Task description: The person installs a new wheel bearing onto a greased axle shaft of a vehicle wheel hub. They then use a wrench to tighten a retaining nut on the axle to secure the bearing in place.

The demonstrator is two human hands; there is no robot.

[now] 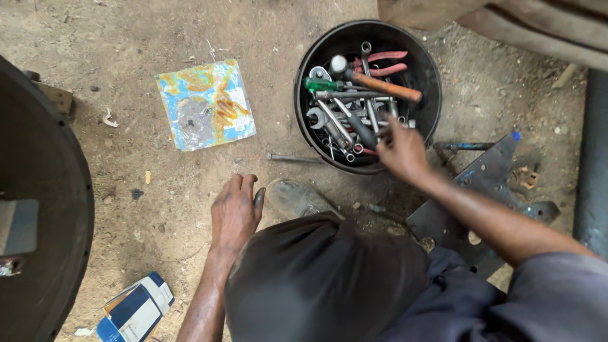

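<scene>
Black bucket (425, 76) of wrenches (329, 120), pliers (383, 63), right hand (400, 152) fingers among tools, grip unclear, left hand (234, 212) open, empty

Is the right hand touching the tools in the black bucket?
Touching. Head view: right hand fingers reach among the wrenches inside the black bucket, with no visible gap.

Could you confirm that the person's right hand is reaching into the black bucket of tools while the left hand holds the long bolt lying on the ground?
Not quite. In the head view, the right hand does reach into the black bucket of tools, but the left hand rests on the dirt ground with nothing in it. The long bolt lies apart, untouched, beside the bucket.
</scene>
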